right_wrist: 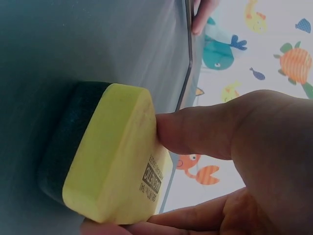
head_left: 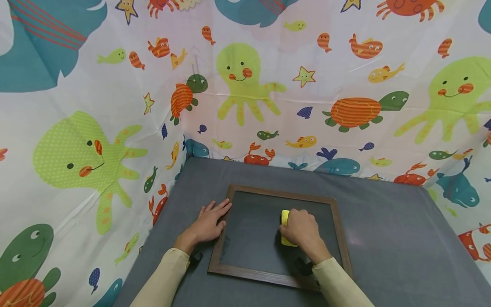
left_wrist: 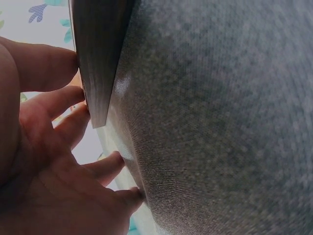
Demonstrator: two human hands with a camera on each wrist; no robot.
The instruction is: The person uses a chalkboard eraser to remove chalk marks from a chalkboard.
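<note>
A small blackboard (head_left: 253, 234) with a brown wooden frame (head_left: 264, 276) lies on the table. My right hand (head_left: 303, 230) grips a yellow board eraser (right_wrist: 117, 152), thumb on one side and fingers on the other. The eraser's dark felt side (right_wrist: 73, 139) faces down against the board, right of its middle. At the frame's left edge, my left hand (head_left: 207, 224) rests with its fingers spread. In the left wrist view, its thumb and two fingers touch the frame's side, while the other fingertips are at the grey cloth.
Grey cloth (head_left: 399, 238) covers the table around the board. A white curtain (head_left: 280, 98) printed with sea animals hangs along the back, left and right sides of the table.
</note>
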